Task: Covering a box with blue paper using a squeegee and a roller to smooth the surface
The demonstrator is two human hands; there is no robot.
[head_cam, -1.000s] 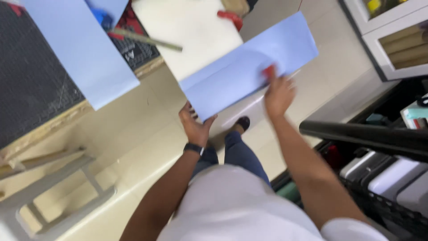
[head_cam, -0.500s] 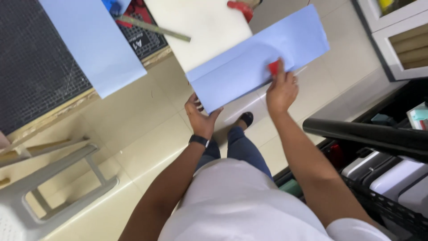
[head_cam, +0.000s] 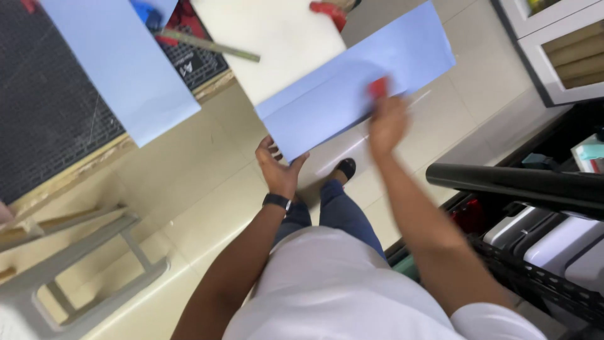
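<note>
The left hand (head_cam: 278, 169) is seen below the near corner of a long light-blue sheet (head_cam: 352, 85). Its grip is clamped on that corner: the thumb lies on the upper face and the fingers are curled beneath the edge. A dark band (head_cam: 277, 201) is worn on the left wrist.

The right hand (head_cam: 387, 123) is blurred. It is pressed against the lower long edge of the same sheet, past its middle, and its grip is closed on a small red object (head_cam: 378, 87) held against the paper. What the red object is cannot be told.

The light-blue sheet is held slanted, rising from the left hand towards the upper right. Its far half overlaps a white board (head_cam: 277, 44) behind it.

Further out, a second light-blue sheet (head_cam: 119, 63) is noted at the upper left, lying across a dark mat (head_cam: 44, 119) on the worktop (head_cam: 94, 160). A metal ruler (head_cam: 211, 46) is laid across the mat and the white board. A pale tiled floor (head_cam: 207, 195) is seen beneath, with a grey stool (head_cam: 82, 264) at the lower left and a black bar (head_cam: 516, 182) over storage bins at the right.
</note>
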